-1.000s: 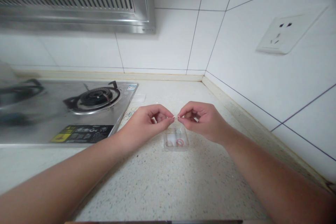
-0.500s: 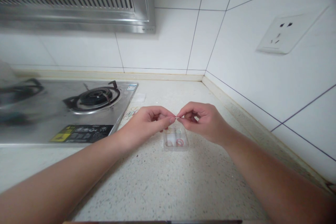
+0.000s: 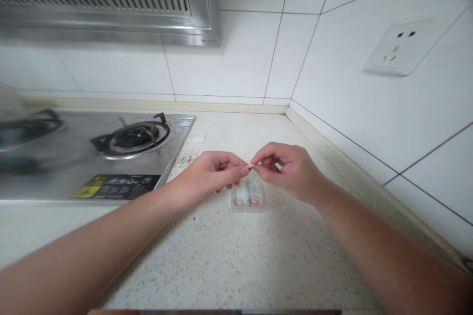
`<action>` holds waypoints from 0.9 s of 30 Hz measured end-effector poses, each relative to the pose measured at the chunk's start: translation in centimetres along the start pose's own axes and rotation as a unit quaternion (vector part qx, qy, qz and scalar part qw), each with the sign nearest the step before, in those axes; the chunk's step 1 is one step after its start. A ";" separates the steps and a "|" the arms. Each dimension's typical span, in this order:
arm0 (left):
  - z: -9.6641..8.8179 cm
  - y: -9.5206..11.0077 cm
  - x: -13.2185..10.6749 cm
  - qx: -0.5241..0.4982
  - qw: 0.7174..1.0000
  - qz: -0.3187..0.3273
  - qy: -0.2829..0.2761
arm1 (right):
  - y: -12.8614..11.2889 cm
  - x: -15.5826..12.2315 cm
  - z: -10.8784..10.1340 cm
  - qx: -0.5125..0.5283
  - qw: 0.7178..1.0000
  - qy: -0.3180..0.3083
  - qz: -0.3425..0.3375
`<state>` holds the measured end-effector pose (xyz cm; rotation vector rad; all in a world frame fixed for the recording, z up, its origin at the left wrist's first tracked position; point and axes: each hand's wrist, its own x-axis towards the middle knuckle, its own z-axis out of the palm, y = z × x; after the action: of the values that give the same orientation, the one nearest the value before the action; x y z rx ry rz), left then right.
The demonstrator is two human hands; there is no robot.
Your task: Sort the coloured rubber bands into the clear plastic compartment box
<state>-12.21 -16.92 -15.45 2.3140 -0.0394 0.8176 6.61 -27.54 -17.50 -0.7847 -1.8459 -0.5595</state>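
My left hand [image 3: 210, 174] and my right hand [image 3: 286, 170] meet above the speckled counter [image 3: 229, 256], fingertips pinched together on a tiny pale band [image 3: 251, 165] stretched between them. Just below the hands lies a small clear plastic box [image 3: 248, 197] with compartments holding coiled red and greenish rubber bands. A loose heap of coloured rubber bands [image 3: 185, 158] rests on the counter behind my left hand, beside the stove.
A steel gas stove [image 3: 111, 157] with a black burner [image 3: 135, 134] fills the left. A range hood [image 3: 111, 0] hangs above it. White tiled walls close the corner, with a wall socket [image 3: 401, 48] on the right. A small clear lid [image 3: 197, 136] lies behind.
Both hands have sunk slightly and closed in a little, still pinching the small band between them. The box has stayed put.
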 end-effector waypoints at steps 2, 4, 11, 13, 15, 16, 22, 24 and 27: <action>0.1 0.1 0.0 -0.003 1.000 0.002 0.005 | 0.0 0.0 0.0 0.001 1.000 0.001 -0.001; 0.1 0.2 0.0 -0.001 1.000 0.006 0.014 | 0.1 0.0 0.0 0.003 1.000 0.001 0.000; 0.2 0.4 0.1 0.006 0.999 0.025 0.027 | 0.0 0.0 0.0 0.000 1.000 -0.005 0.012; 0.2 0.4 0.1 0.005 0.999 0.030 0.028 | -0.1 0.0 0.1 0.000 1.000 -0.006 0.012; 0.2 0.4 0.0 0.007 0.999 0.031 0.030 | -0.1 0.0 0.1 0.000 1.000 -0.007 0.013; 0.2 0.4 0.0 0.009 0.999 0.032 0.031 | -0.1 0.0 0.1 0.000 1.000 -0.007 0.013; 0.3 0.5 -0.1 0.014 0.998 0.040 0.038 | -0.2 0.0 0.0 0.001 1.000 -0.006 0.026; 0.3 0.5 -0.1 0.018 0.998 0.042 0.042 | -0.3 0.0 0.0 0.002 0.999 -0.005 0.032; 0.2 0.4 -0.1 0.026 0.998 0.042 0.048 | -0.5 0.1 0.1 0.005 0.999 -0.002 0.036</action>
<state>-12.28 -17.38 -15.39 2.3318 -0.0735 0.9821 6.22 -27.79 -17.49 -0.8422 -1.8160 -0.5030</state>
